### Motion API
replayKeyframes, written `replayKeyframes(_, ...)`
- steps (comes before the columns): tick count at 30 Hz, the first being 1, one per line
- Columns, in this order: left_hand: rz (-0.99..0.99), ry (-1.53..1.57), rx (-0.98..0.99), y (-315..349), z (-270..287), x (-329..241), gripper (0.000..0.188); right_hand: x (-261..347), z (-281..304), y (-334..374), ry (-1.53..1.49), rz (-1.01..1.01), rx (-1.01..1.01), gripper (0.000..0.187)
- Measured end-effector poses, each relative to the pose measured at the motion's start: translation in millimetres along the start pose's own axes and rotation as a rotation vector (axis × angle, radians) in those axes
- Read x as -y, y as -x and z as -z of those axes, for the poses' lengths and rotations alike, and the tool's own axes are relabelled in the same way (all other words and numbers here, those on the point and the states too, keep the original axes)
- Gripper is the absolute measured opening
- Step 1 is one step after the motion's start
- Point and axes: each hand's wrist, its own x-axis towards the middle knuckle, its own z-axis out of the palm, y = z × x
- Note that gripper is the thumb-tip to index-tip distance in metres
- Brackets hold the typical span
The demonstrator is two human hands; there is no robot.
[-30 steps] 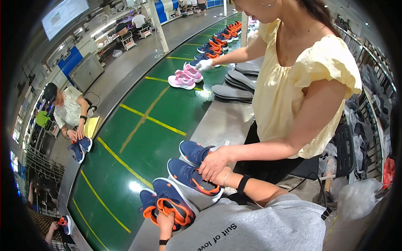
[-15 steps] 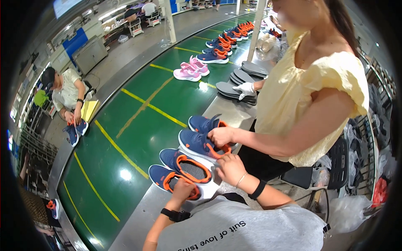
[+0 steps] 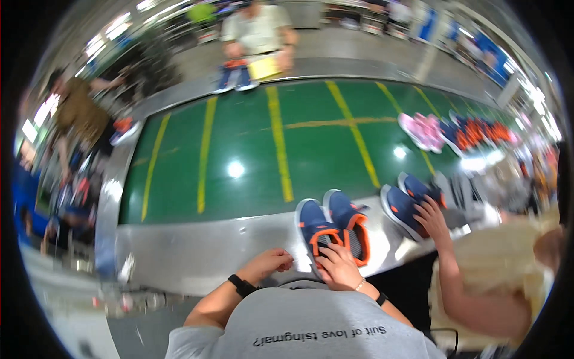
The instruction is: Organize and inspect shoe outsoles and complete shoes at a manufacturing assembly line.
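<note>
Two navy sneakers with orange collars stand side by side on the metal ledge in front of me, the left sneaker (image 3: pixel 310 216) and the right sneaker (image 3: pixel 342 206). My right hand (image 3: pixel 341 268) grips the heel opening of the left sneaker, its fingers reaching over the collar. Grey patterned insole shows inside both shoes. Just left of the pair, my left hand (image 3: pixel 272 263) is held above the ledge, fingers curled in and nothing visible in them.
A metal ledge (image 3: pixel 179 245) borders a green belt (image 3: pixel 239 143) with yellow lines. To my right, a co-worker's hand (image 3: pixel 431 218) touches another navy pair. Pink shoes (image 3: pixel 422 130) stand farther along. Across the belt a person handles navy shoes (image 3: pixel 234 76).
The view has swung left. My left hand has come out of the left sneaker and moved beside it, while my right hand has moved onto that sneaker's heel.
</note>
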Motion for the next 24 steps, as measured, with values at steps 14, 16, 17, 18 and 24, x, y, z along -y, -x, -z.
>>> replayKeyframes(14, 0.037, 0.090, -0.344, 61.9, 8.9, 87.1, 0.020, -34.2, -72.4, -18.6, 0.427, 0.266, 0.233, 0.032)
replayKeyframes(16, 0.038, 0.017, -0.336, 60.5, 12.4, 94.0, 0.021, -40.2, -65.6, -13.1, 0.454, 0.191, 0.281, 0.026)
replayKeyframes(17, 0.032, 0.016, -0.337, 61.1, 11.5, 92.0, 0.021, -44.0, -59.3, -10.3, 0.482, 0.154, 0.313, 0.025)
replayKeyframes(18, 0.049, -0.019, -0.356, 63.0, 7.8, 89.1, 0.022, -47.9, -51.5, -9.7, 0.511, 0.127, 0.346, 0.025)
replayKeyframes(24, 0.089, 0.004, -0.457, 57.7, 5.7, 103.7, 0.023, -90.2, -42.4, 8.0, 0.640, -0.041, 0.239, 0.032)
